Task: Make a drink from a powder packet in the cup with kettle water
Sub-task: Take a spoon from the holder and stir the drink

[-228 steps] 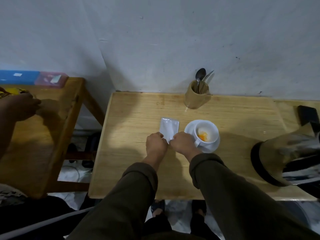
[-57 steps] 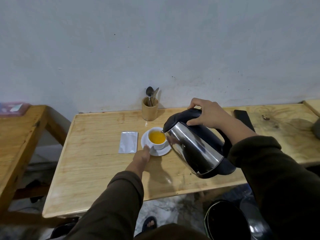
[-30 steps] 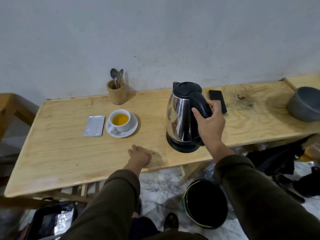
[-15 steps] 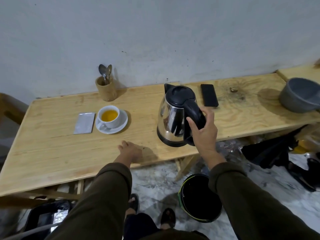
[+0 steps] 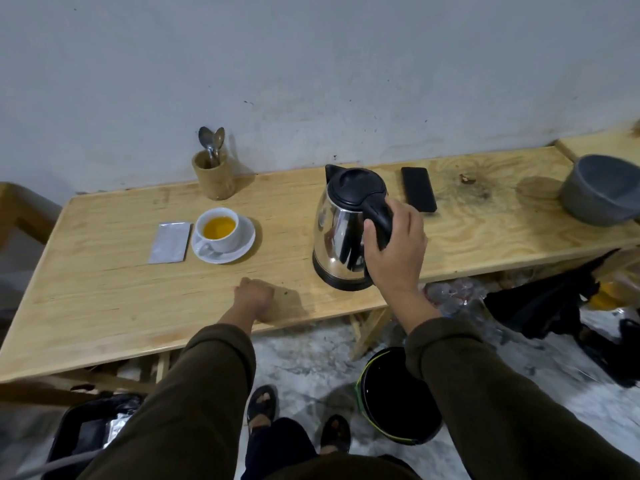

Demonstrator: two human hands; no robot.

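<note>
While the right hand (image 5: 394,251) curls its fingers round the black handle of the stainless-steel electric kettle with black lid (image 5: 349,230), the kettle stands upright on the pale wooden table (image 5: 104,299), spout turned toward the wall and slightly left. The white ceramic cup (image 5: 218,230), filled with orange-yellow liquid, sits on its white saucer (image 5: 242,244) well to the left of the kettle, its handle pointing toward the near edge. Just beside the saucer on its left lies the flat silver powder packet (image 5: 170,242), its long axis running from the near edge toward the wall. Behind the cup, against the wall, a tan cylindrical holder (image 5: 213,180) carries two metal spoons (image 5: 211,140), bowls up and handles down, so each spoon's long axis is near vertical. The left hand (image 5: 254,297) rests on the table near its front edge, fingers loosely bent and holding nothing; whether they press the wood cannot be told. Judged from this layout, pouring appears finished and stirring is the likely remaining step: the spoons lie up and left of both hands, the left hand is nearer them, and the right is occupied at the kettle. A black phone (image 5: 418,194) and a grey bowl (image 5: 602,188) lie to the right.
</note>
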